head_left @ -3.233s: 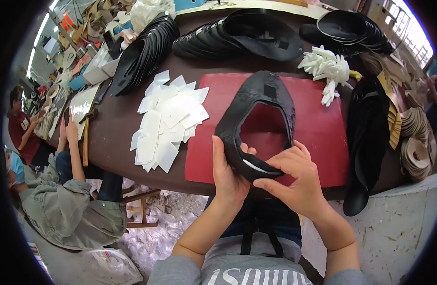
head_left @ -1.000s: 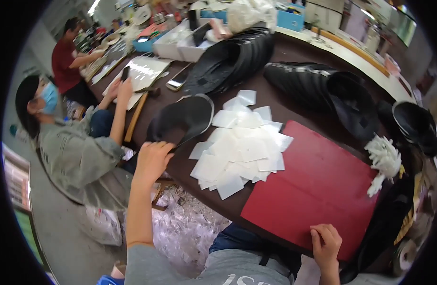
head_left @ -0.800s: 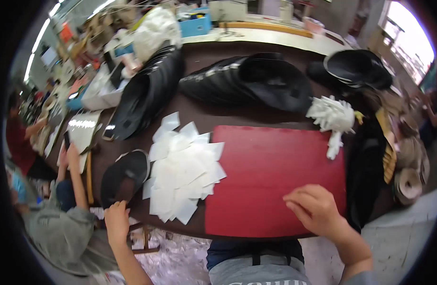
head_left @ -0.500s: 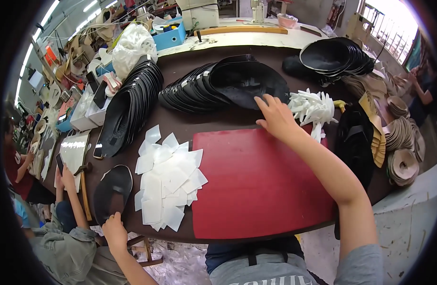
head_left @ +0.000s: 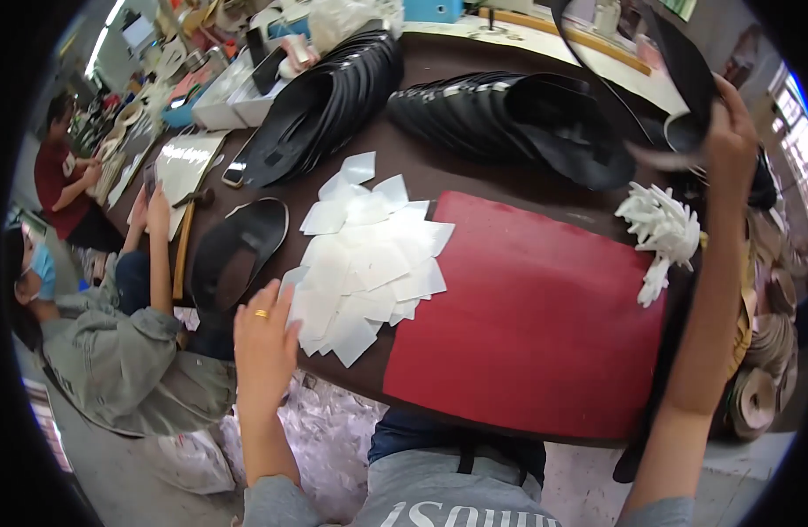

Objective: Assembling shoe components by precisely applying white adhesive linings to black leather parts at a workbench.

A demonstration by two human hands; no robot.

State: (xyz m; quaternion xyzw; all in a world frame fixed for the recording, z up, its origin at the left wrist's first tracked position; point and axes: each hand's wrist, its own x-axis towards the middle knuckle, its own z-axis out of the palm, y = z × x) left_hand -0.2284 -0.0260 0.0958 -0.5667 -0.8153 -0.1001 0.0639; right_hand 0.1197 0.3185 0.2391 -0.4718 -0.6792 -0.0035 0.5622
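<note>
At the upper right, my right hand [head_left: 731, 145] is closed on a black shoe upper [head_left: 681, 53], lifted above the table and partly cut off by the picture's edge. My left hand [head_left: 265, 338], a ring on one finger, is open with fingers apart beside a heap of white sheet pieces [head_left: 369, 255]; nothing shows in it. Just beyond it lies a single black upper [head_left: 237, 241]. A red mat [head_left: 536, 325] covers the table in front of me. Behind the mat stands a nested row of black uppers [head_left: 553, 123], with a second row [head_left: 329, 105] to its left.
White strips [head_left: 659, 228] are bunched by the mat's right corner. Beige rolled pieces [head_left: 760, 395] crowd the right edge. A hammer [head_left: 189, 233] and a phone [head_left: 235, 169] lie on the left. A masked co-worker [head_left: 132, 342] sits close on my left; another person [head_left: 66, 176] is farther off.
My right hand has moved up and right from the middle row, now with a black upper in it. My left hand has left the single upper and moved right to the white pieces. The view has turned.
</note>
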